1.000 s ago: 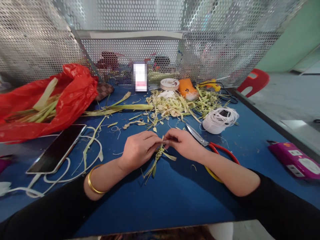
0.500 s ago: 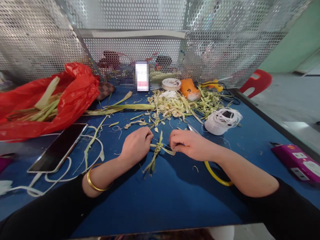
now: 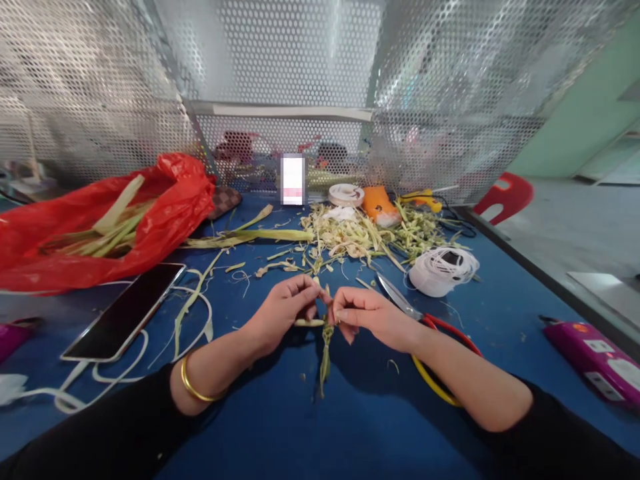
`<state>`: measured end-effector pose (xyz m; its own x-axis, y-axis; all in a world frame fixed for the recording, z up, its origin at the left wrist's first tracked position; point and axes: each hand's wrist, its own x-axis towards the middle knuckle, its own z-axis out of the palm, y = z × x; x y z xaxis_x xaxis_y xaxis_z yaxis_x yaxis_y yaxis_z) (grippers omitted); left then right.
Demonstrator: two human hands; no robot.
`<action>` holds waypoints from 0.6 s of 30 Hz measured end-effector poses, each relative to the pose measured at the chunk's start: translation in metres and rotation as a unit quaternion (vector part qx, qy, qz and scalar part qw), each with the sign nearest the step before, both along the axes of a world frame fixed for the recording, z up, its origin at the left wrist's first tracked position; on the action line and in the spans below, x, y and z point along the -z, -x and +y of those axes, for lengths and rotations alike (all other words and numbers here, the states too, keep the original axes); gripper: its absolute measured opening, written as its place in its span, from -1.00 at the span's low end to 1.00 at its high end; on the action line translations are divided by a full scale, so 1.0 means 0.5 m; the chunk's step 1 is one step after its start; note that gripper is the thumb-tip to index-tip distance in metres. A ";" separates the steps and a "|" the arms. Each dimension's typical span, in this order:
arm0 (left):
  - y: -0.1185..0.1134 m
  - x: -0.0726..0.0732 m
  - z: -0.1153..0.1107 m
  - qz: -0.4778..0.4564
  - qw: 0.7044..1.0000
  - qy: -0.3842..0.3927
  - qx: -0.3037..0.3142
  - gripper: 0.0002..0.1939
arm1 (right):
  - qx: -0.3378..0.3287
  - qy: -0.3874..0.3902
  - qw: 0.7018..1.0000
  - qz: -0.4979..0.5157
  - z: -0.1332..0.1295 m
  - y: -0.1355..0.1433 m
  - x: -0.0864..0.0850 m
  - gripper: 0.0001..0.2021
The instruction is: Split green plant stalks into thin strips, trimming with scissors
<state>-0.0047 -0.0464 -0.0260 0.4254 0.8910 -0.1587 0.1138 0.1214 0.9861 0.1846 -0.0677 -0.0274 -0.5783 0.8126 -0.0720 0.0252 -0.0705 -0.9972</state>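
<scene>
While both hands meet over the middle of the blue surface (image 3: 250, 427), a small green bundle (image 3: 326, 353) stretches from between their fingertips toward the near edge. The left hand (image 3: 287, 313) has its thumb and fingers pinched together by the bundle's upper part; the right hand (image 3: 373, 317) is pinched just beside it, fingers curled. What is between the fingertips is too small to tell. A gold bracelet (image 3: 187, 380) circles the left wrist. Just beyond the right hand lie scissors (image 3: 400, 297), blades partly in view, one handle red and one yellow, the right forearm passing over them. Past the scissors sits a spool (image 3: 433, 279) of white cord, near a heap of scraps (image 3: 345, 233). A tape roll (image 3: 346, 195) and an orange packet (image 3: 379, 203) are at the heap's far side. To the left, a red bag (image 3: 175, 220) holds stalks (image 3: 120, 208), and a dark phone (image 3: 125, 310) lies in front of it with a white cable (image 3: 145, 343). A purple power strip (image 3: 595, 353) rests at the right.
</scene>
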 end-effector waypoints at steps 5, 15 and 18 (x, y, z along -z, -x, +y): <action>-0.002 0.006 -0.009 -0.007 0.999 0.024 0.024 -0.69 | 0.018 -0.003 0.999 -0.030 -0.003 0.009 0.008 -0.82; -0.005 0.003 -0.025 0.171 0.971 -0.159 0.045 -0.82 | 0.021 -0.038 0.993 -0.114 -0.010 0.025 0.013 -0.94; -0.004 0.009 -0.022 0.162 0.974 -0.150 0.048 -0.82 | 0.020 -0.032 0.992 -0.123 -0.011 0.024 0.015 -0.95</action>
